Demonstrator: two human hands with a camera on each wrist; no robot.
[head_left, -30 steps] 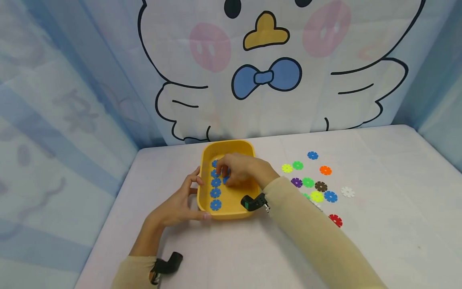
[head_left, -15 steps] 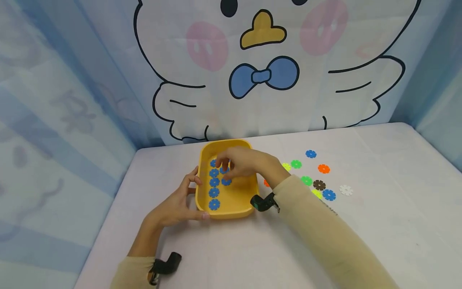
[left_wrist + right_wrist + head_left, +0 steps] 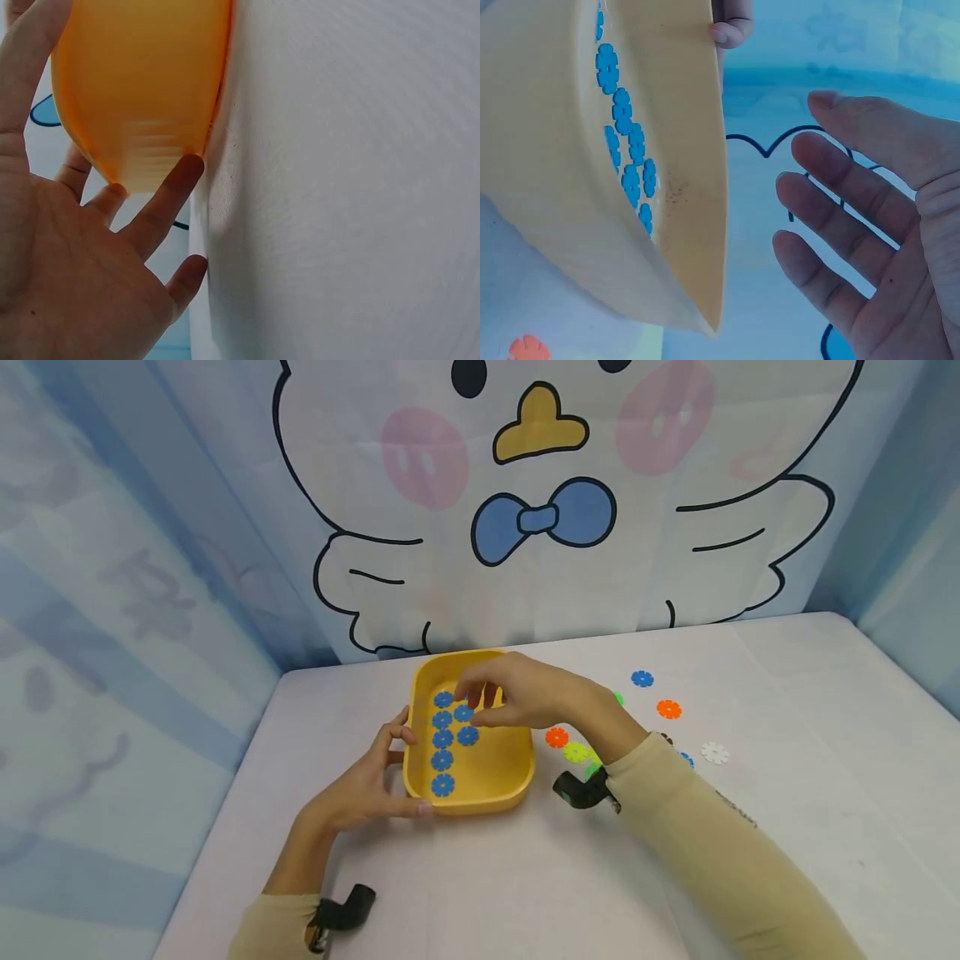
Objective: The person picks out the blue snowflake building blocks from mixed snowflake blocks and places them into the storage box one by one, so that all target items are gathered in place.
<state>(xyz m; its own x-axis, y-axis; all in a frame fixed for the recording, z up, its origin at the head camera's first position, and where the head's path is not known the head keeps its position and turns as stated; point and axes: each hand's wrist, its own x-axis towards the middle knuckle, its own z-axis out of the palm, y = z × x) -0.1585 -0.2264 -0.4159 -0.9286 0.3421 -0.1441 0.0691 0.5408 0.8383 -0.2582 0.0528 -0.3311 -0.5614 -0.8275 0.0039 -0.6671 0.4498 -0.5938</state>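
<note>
A yellow plastic tray (image 3: pixel 506 781) holds several blue flower-shaped discs (image 3: pixel 443 785): one row along its left side, and a shorter row beside it. My left hand (image 3: pixel 367 785) grips the tray's left side, thumb at the near corner and a finger bent over the rim. The left wrist view has that hand's fingers against the tray wall (image 3: pixel 142 75). Above the tray's right half is my right hand (image 3: pixel 528 689), fingers loosely bent. In the right wrist view, the right hand (image 3: pixel 885 217) has nothing between thumb and fingers, and the tray wall (image 3: pixel 694 112) stands beside it.
Loose flower discs lie on the white table right of the tray: orange (image 3: pixel 669 709), blue (image 3: pixel 642 679), white (image 3: pixel 715 752), yellow-green (image 3: pixel 576 752) and others. My right forearm (image 3: pixel 690 827) hides some. A cartoon-printed curtain (image 3: pixel 555 593) hangs behind the table.
My right hand has risen off the second blue row and shifted right, leaving its discs in the tray. The left hand keeps its hold on the tray.
</note>
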